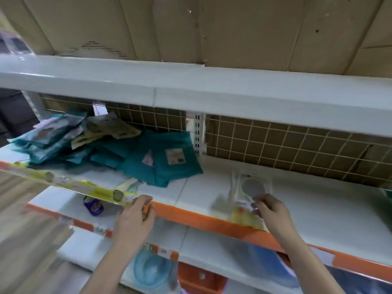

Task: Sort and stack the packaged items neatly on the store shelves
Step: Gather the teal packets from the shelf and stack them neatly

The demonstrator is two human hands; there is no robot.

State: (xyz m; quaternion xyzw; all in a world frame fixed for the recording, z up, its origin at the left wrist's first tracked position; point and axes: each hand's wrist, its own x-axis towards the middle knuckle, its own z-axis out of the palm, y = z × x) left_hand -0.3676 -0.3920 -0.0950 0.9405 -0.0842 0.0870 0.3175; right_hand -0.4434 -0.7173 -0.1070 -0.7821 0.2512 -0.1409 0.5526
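Observation:
A clear packet with a round white item inside lies flat on the middle white shelf, right of centre. My right hand pinches its near edge at the shelf's front. A loose heap of teal packets and pale printed packets covers the left part of the same shelf. My left hand grips the shelf's orange front edge, where the yellow label strip ends. The view is blurred by motion.
A white shelf above carries brown cardboard boxes. A wire grid backs the middle shelf. The lower shelf holds a small purple tub; blue round items and an orange crate sit below.

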